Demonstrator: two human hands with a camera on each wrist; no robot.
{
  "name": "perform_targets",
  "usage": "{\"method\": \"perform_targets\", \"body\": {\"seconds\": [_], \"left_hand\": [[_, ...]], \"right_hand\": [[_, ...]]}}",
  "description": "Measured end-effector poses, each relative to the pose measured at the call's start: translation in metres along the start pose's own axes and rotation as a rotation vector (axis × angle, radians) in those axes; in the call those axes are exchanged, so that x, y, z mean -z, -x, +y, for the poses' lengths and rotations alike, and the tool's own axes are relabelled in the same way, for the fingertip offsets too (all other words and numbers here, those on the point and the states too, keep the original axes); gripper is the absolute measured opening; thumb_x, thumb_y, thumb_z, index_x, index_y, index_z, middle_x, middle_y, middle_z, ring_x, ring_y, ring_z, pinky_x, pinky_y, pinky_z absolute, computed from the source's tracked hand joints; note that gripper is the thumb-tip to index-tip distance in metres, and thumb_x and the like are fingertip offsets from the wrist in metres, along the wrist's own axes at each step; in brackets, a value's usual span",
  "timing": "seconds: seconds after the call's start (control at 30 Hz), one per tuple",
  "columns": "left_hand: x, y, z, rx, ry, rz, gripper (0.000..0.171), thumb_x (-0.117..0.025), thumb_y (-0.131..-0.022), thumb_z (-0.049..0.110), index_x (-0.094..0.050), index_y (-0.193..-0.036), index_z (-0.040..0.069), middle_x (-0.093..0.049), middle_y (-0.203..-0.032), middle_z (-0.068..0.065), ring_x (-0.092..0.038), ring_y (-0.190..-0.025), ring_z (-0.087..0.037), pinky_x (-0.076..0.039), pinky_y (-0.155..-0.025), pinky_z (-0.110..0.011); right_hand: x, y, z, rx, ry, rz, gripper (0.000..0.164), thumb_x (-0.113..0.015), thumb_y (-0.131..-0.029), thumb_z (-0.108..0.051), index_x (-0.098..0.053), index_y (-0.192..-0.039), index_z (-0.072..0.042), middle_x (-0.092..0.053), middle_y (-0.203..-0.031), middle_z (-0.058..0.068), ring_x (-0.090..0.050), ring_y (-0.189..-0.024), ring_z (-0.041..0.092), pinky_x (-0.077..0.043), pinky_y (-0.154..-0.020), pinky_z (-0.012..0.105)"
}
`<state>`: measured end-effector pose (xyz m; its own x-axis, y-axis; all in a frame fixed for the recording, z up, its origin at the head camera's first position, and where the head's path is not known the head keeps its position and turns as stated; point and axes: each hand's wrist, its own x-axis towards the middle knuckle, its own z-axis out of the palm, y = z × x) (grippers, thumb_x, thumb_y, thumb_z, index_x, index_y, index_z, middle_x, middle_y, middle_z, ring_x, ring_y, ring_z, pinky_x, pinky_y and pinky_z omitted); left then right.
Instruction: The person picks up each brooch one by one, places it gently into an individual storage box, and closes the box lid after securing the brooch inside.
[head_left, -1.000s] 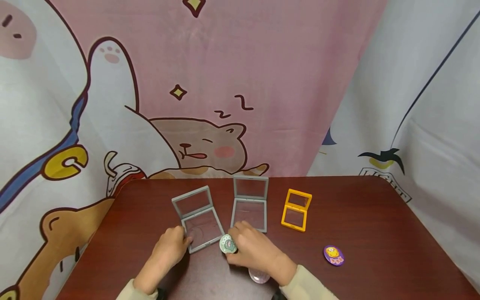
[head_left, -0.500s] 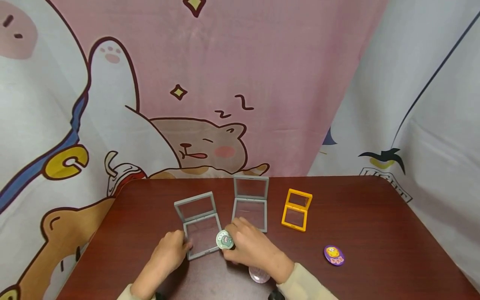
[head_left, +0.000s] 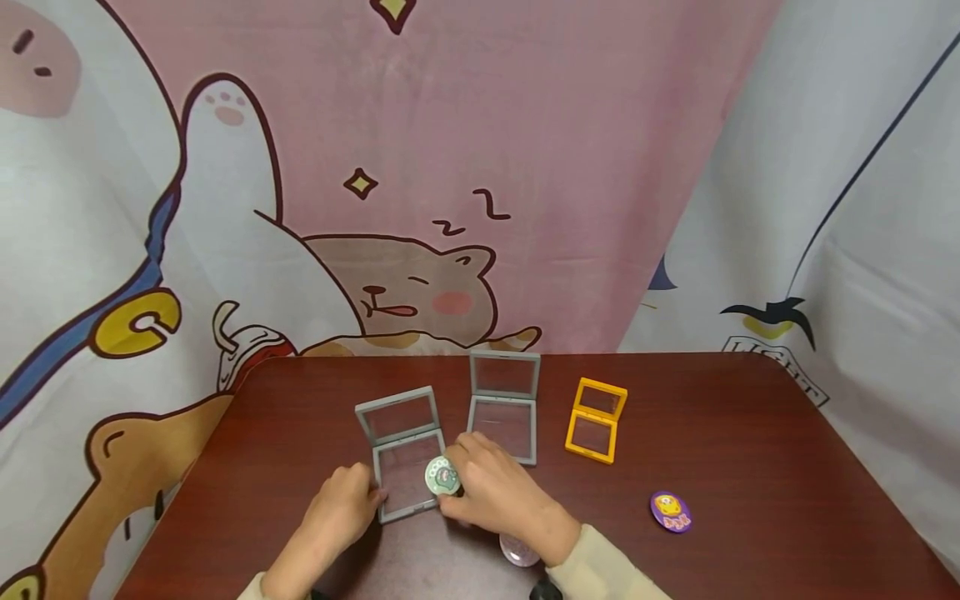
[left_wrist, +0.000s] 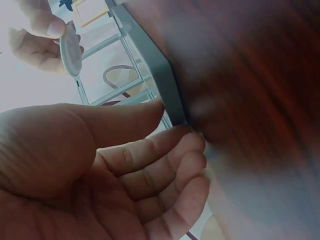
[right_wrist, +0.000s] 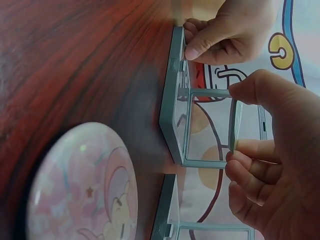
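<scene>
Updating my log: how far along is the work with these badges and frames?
Looks done: the left gray frame, middle gray frame and yellow frame are open. In hand: the left hand pinches the left gray frame's edge; the right hand holds the green-and-white badge above it. Remaining, probably: laying that badge in, placing the purple badge and pink badge, both outside the frames, then closing up.
</scene>
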<state>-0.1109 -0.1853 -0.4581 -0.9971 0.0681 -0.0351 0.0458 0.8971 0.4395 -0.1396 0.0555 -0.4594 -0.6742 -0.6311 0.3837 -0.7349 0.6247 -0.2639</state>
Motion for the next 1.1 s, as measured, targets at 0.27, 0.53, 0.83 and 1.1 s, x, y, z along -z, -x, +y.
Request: {"method": "perform_targets", "body": {"seconds": [0.27,0.53,0.83,1.1], "left_hand": [[0.0,0.0,0.001,-0.003,0.005,-0.002,0.042,-0.08,-0.091,0.011,-0.051,-0.06,0.015,-0.049,-0.06,0.0,-0.049,-0.059,-0.019,-0.042,-0.052,-0.039],[0.0,0.001,-0.003,-0.016,0.016,0.02,0.036,-0.081,-0.087,0.008,-0.054,-0.064,0.014,-0.054,-0.064,-0.001,-0.05,-0.061,-0.02,-0.043,-0.053,-0.042],[-0.009,-0.002,-0.015,-0.06,-0.018,0.01,0.035,-0.077,-0.083,0.001,-0.051,-0.063,0.014,-0.053,-0.062,0.0,-0.05,-0.057,-0.019,-0.043,-0.05,-0.047],[-0.018,-0.007,-0.022,-0.032,-0.037,-0.013,0.033,-0.079,-0.084,0.003,-0.056,-0.063,0.016,-0.061,-0.067,-0.002,-0.055,-0.061,-0.019,-0.045,-0.053,-0.046]], "right_hand": [[-0.003,-0.004,-0.002,0.026,-0.012,0.021,0.033,-0.086,-0.077,-0.027,-0.068,-0.097,-0.009,-0.049,-0.086,-0.008,-0.045,-0.079,0.007,-0.04,-0.067,0.017],[-0.008,-0.007,-0.007,0.026,-0.01,-0.001,0.036,-0.087,-0.079,-0.029,-0.068,-0.101,-0.007,-0.049,-0.087,-0.006,-0.045,-0.08,0.008,-0.042,-0.071,0.019],[-0.014,-0.009,-0.014,0.002,-0.032,-0.048,0.037,-0.085,-0.08,-0.026,-0.07,-0.106,-0.003,-0.053,-0.092,-0.004,-0.047,-0.083,0.007,-0.043,-0.07,0.016],[-0.025,-0.011,-0.018,-0.005,0.022,-0.099,0.033,-0.084,-0.082,-0.028,-0.07,-0.103,-0.006,-0.05,-0.088,-0.007,-0.046,-0.081,0.007,-0.041,-0.068,0.016]]}}
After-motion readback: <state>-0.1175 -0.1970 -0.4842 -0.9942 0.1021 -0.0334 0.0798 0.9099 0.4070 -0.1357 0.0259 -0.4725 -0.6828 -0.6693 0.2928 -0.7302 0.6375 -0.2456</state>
